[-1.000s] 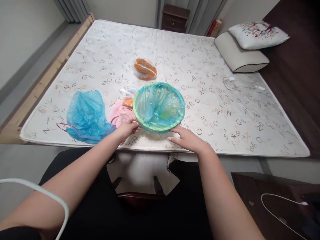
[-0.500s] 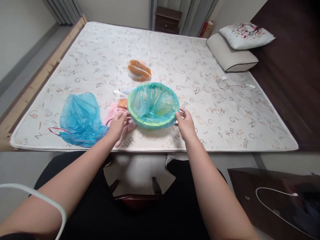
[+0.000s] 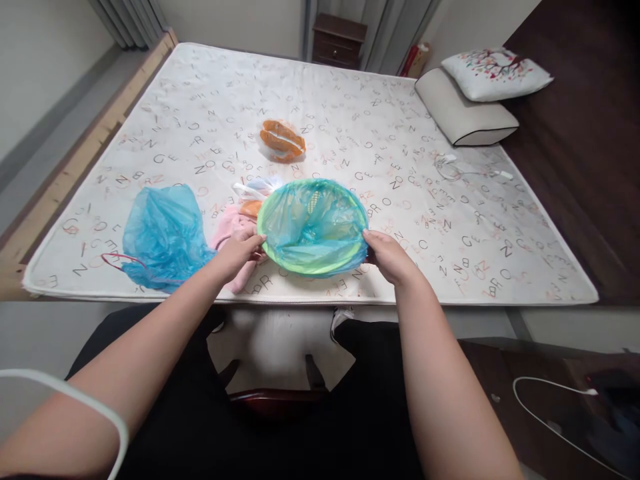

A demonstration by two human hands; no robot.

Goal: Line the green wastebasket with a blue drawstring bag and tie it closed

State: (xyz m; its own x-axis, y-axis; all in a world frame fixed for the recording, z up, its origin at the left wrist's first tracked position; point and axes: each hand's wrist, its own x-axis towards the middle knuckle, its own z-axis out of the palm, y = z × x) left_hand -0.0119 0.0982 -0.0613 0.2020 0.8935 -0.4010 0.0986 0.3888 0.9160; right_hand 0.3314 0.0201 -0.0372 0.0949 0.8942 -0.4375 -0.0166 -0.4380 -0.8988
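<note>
A round green basket [image 3: 320, 269] with a translucent blue plastic bag [image 3: 330, 227] lining it and folded over its rim is between my hands, its mouth tilted toward me. My left hand [image 3: 243, 251] grips the left side of the rim, thumb on top. On the right side my right hand [image 3: 387, 253] pinches the rim in the same way. Beside my left hand lies a pink cloth [image 3: 231, 223], partly covered by that hand. A crumpled blue plastic bag [image 3: 165, 230] with a red drawstring lies farther left.
An orange item in clear wrapping [image 3: 283, 141] lies beyond the basket on the mattress [image 3: 450, 267]. Near the cloth is a small white and orange packet [image 3: 250, 208]. Pillows [image 3: 495, 73] and a white cable [image 3: 453, 167] lie at the right. A wooden rail [image 3: 123, 120] borders the left.
The lined basket has moved slightly right and nearer, and its mouth has tipped more toward me. Both hands have moved with it, my right hand farther to the right.
</note>
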